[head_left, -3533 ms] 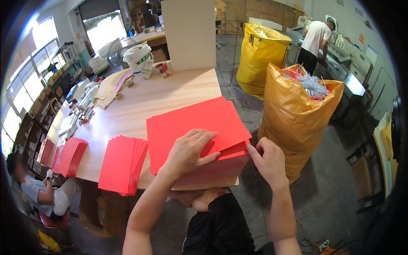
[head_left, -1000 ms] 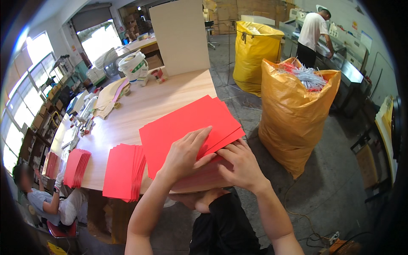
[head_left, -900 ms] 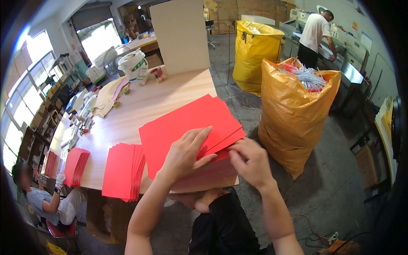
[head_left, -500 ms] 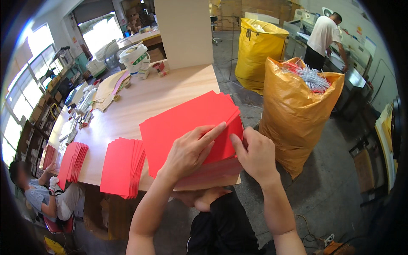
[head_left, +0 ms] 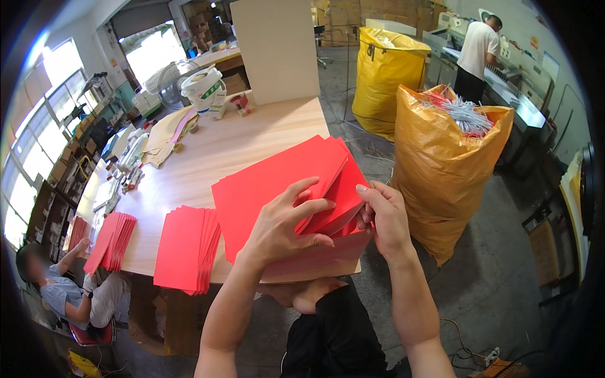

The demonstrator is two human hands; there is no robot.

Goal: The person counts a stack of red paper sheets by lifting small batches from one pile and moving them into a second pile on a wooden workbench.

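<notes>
A thick stack of red paper sheets [head_left: 261, 183] lies at the near right corner of the wooden table. My left hand [head_left: 277, 223] rests over its near part, fingers apart, beside a few top sheets whose right edge is raised and bowed. Thumb and curled fingers of my right hand [head_left: 387, 217] pinch the right corner of the red sheets just under those raised ones. A fanned red stack [head_left: 179, 249] lies left of my left forearm. Farther left, another red stack [head_left: 112, 242] stands at the table edge by a seated co-worker's gloved hand.
On the table [head_left: 252, 135] stand a white bucket [head_left: 205, 91] and a tape roll [head_left: 241, 104] at the back. An orange sack [head_left: 444, 170] full of strips stands right of the table, a yellow sack [head_left: 387, 85] behind it. Another person [head_left: 478, 57] works at a machine.
My left hand's fingers have spread and drawn back from the right edge. The top sheets have lifted and bowed, opening a gap. My right hand has closed on the corner.
</notes>
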